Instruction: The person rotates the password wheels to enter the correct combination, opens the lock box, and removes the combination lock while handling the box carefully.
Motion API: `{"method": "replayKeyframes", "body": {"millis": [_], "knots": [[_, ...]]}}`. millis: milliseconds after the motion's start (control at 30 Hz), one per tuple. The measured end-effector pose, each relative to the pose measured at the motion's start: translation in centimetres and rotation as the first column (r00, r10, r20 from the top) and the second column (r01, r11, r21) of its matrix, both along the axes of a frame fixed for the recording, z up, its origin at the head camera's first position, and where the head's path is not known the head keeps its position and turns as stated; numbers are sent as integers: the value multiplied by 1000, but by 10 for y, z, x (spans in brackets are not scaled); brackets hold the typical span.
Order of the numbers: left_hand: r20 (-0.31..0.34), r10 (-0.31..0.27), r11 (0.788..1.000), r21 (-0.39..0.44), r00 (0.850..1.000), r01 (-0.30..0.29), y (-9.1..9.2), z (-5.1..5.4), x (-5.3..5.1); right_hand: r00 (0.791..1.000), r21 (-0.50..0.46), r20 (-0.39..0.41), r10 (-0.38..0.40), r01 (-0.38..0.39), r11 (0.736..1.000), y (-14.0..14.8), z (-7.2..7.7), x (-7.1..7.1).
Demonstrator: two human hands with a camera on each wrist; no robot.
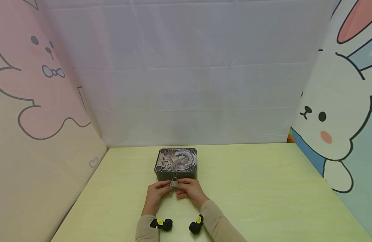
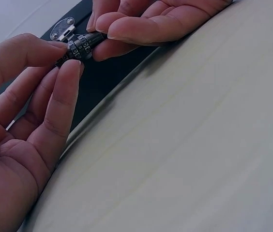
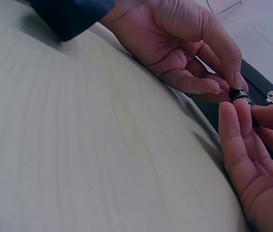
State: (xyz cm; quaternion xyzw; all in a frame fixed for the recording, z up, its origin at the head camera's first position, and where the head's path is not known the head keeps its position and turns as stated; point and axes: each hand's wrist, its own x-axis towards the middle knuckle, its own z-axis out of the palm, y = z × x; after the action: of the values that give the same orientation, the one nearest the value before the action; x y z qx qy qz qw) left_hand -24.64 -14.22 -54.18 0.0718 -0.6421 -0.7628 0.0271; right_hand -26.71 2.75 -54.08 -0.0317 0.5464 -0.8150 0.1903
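A dark tin box (image 1: pixel 175 160) with a patterned lid lies flat on the table, a small combination padlock (image 1: pixel 174 182) hanging at the metal clasp (image 2: pixel 64 29) on its front. My left hand (image 1: pixel 156 195) pinches one end of the padlock between thumb and fingers. From the other side my right hand (image 1: pixel 191 191) pinches the opposite end with thumb and fingertips. Number dials (image 2: pixel 80 47) show between the two hands in the left wrist view. The right wrist view shows the padlock (image 3: pixel 241 94) partly covered by fingers; the digits are too small to read.
The pale yellow-green table (image 1: pixel 258 188) spreads around the box. A whitish cloth wall (image 1: pixel 192 74) stands behind it, with cartoon-printed panels at left (image 1: pixel 52 101) and right (image 1: pixel 334 127). Black wrist devices (image 1: pixel 196 225) sit at both sleeves.
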Motion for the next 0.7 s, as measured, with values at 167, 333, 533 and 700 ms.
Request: {"method": "replayKeyframes", "body": {"millis": [167, 333, 533, 700], "knots": [[-3, -5, 1000, 4, 1000, 5, 0, 1, -1, 1000, -5, 0, -2, 2, 1000, 1, 0, 0], [-15, -19, 1000, 21, 1000, 20, -1, -1, -1, 1000, -2, -1, 0, 0, 1000, 1, 0, 1], [-19, -27, 999, 24, 999, 27, -2, -2, -2, 1000, 3, 0, -3, 3, 1000, 1, 1, 1], [-8, -20, 1000, 21, 1000, 21, -3, -2, -2, 1000, 5, 2, -8, 8, 1000, 1, 2, 2]]}}
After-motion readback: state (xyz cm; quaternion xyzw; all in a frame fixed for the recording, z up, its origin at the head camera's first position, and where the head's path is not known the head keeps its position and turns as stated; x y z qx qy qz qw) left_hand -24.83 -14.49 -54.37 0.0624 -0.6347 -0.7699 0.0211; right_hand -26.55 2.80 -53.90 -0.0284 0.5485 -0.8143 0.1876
